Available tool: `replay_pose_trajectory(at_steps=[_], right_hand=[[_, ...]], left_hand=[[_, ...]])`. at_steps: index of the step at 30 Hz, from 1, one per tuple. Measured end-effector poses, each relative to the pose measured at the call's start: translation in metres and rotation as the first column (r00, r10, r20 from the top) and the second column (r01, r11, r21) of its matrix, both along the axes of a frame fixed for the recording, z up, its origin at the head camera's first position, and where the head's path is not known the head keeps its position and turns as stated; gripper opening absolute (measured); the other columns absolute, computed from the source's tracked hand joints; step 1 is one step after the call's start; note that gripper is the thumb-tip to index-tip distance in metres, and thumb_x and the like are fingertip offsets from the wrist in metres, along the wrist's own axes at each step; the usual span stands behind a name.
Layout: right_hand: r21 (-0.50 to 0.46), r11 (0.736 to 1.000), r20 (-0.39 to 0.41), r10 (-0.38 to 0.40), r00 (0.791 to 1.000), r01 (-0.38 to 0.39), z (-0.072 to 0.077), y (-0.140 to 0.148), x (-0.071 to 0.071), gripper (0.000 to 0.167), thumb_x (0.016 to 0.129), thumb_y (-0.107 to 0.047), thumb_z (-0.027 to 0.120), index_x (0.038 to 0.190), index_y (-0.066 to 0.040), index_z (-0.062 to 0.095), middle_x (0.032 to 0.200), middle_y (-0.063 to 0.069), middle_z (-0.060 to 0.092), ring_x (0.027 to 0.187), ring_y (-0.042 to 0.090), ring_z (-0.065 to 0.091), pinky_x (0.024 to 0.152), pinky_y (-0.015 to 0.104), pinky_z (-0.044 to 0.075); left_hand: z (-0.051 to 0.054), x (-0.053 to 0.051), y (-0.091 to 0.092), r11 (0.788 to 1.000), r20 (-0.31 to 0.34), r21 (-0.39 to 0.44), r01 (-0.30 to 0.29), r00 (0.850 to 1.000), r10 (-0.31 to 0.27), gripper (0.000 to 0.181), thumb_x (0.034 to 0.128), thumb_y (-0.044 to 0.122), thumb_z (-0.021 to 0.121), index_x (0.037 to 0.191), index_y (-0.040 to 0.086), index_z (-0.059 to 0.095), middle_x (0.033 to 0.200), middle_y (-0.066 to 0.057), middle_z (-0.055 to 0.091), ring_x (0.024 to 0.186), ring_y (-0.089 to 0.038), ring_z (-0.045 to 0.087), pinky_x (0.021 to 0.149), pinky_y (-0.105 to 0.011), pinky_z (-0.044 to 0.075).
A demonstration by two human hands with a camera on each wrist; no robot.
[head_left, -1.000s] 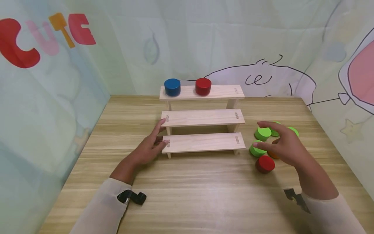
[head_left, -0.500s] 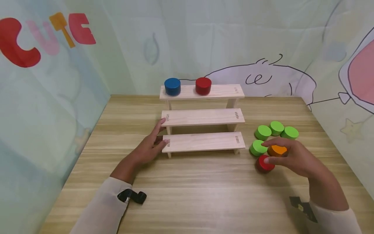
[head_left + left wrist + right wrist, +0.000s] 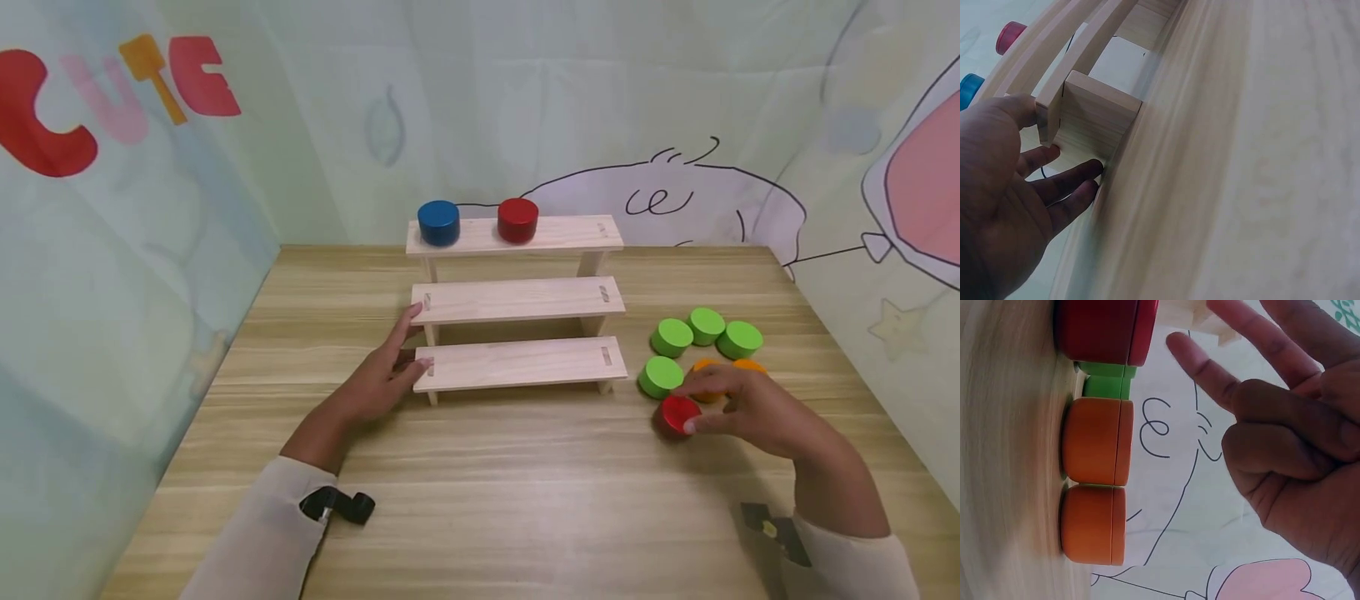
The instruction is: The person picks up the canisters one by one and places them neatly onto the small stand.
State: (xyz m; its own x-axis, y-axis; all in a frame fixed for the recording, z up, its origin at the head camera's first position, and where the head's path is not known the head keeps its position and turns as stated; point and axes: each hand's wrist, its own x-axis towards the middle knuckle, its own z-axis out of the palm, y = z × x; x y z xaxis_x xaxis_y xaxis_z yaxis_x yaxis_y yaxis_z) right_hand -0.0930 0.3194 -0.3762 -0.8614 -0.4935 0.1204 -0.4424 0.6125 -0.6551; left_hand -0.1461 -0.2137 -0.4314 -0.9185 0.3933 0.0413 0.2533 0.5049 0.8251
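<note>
My left hand (image 3: 382, 379) rests against the left end of a three-step wooden stand (image 3: 517, 362). In the left wrist view its thumb lies over a shelf end, other fingers beside the support. A blue cylinder (image 3: 438, 223) and a red cylinder (image 3: 517, 221) sit on the top shelf. At the right, my right hand (image 3: 761, 408) has thumb and forefinger at opposite edges of another red cylinder (image 3: 678, 415), which stands on the table. In the right wrist view two fingers are folded, and the thumb and forefinger tips are out of frame.
Several green cylinders (image 3: 671, 337) stand right of the stand. Two orange cylinders (image 3: 1094, 525) are beside them, partly behind my right hand in the head view. Printed cloth (image 3: 480, 108) hangs behind the wooden table (image 3: 517, 500).
My right hand has come down toward me from above the green cylinders to the nearest red cylinder, its thumb and forefinger closing in. The left hand stays at the stand.
</note>
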Motion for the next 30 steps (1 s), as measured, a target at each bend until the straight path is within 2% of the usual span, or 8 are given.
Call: replay_pose_trajectory(at_steps=[4, 10, 14, 18, 25, 30], right_hand=[[0.095, 0.995, 0.001, -0.021, 1.000, 0.021, 0.002, -0.003, -0.002, 0.038, 0.080, -0.012, 0.097, 0.116, -0.015, 0.086, 0.110, -0.002, 0.075, 0.098, 0.007, 0.064, 0.077, 0.026, 0.057], [0.262, 0.960, 0.061, -0.118, 0.991, 0.098, 0.005, -0.010, 0.000, 0.041, 0.080, -0.024, 0.098, 0.119, -0.016, 0.087, 0.119, 0.005, 0.079, 0.111, 0.028, 0.070, 0.094, 0.040, 0.060], [0.297, 0.948, 0.096, -0.146, 0.985, 0.112, 0.004, -0.010, 0.003, 0.045, 0.079, -0.021, 0.098, 0.121, -0.012, 0.085, 0.127, 0.016, 0.079, 0.119, 0.040, 0.071, 0.101, 0.057, 0.060], [0.329, 0.938, 0.154, -0.165, 0.974, 0.107, 0.002, -0.011, 0.002, 0.048, 0.081, -0.019, 0.096, 0.127, -0.011, 0.083, 0.137, 0.024, 0.074, 0.126, 0.045, 0.068, 0.101, 0.065, 0.059], [0.341, 0.932, 0.163, -0.185, 0.969, 0.121, 0.000, -0.012, 0.002, 0.045, 0.082, -0.017, 0.095, 0.126, -0.013, 0.084, 0.130, 0.017, 0.078, 0.116, 0.036, 0.070, 0.093, 0.051, 0.060], [0.349, 0.929, 0.155, -0.186, 0.970, 0.122, 0.000, -0.011, 0.002, 0.046, 0.081, -0.016, 0.096, 0.125, -0.010, 0.084, 0.130, 0.020, 0.078, 0.117, 0.038, 0.071, 0.092, 0.049, 0.060]], left_hand=[[0.001, 0.001, -0.002, 1.000, 0.006, -0.003, -0.019, 1.000, 0.019, 0.085, 0.1144, 0.026, 0.057, 0.175, 0.046, 0.001, 0.177, -0.023, 0.031, 0.146, -0.050, 0.058, 0.116, -0.065, 0.052], [0.001, 0.000, -0.002, 1.000, -0.009, 0.023, 0.005, 1.000, -0.005, 0.084, 0.1147, 0.022, 0.056, 0.176, 0.040, 0.002, 0.176, -0.025, 0.031, 0.145, -0.053, 0.058, 0.114, -0.066, 0.053], [0.000, -0.001, -0.001, 1.000, -0.013, 0.015, 0.011, 1.000, -0.011, 0.083, 0.1149, 0.022, 0.056, 0.176, 0.037, 0.002, 0.176, -0.026, 0.031, 0.145, -0.053, 0.058, 0.115, -0.066, 0.053], [0.000, 0.000, 0.000, 1.000, -0.015, 0.010, 0.012, 1.000, -0.012, 0.083, 0.1150, 0.023, 0.055, 0.176, 0.037, 0.002, 0.176, -0.026, 0.031, 0.145, -0.053, 0.058, 0.115, -0.067, 0.053], [-0.001, -0.001, 0.000, 1.000, -0.014, 0.010, 0.009, 1.000, -0.009, 0.082, 0.1152, 0.023, 0.055, 0.176, 0.038, 0.002, 0.177, -0.024, 0.029, 0.146, -0.053, 0.057, 0.115, -0.067, 0.053], [-0.001, -0.001, 0.001, 1.000, -0.012, 0.010, 0.003, 1.000, -0.003, 0.082, 0.1150, 0.024, 0.055, 0.176, 0.041, 0.002, 0.177, -0.024, 0.030, 0.146, -0.053, 0.057, 0.115, -0.067, 0.053]])
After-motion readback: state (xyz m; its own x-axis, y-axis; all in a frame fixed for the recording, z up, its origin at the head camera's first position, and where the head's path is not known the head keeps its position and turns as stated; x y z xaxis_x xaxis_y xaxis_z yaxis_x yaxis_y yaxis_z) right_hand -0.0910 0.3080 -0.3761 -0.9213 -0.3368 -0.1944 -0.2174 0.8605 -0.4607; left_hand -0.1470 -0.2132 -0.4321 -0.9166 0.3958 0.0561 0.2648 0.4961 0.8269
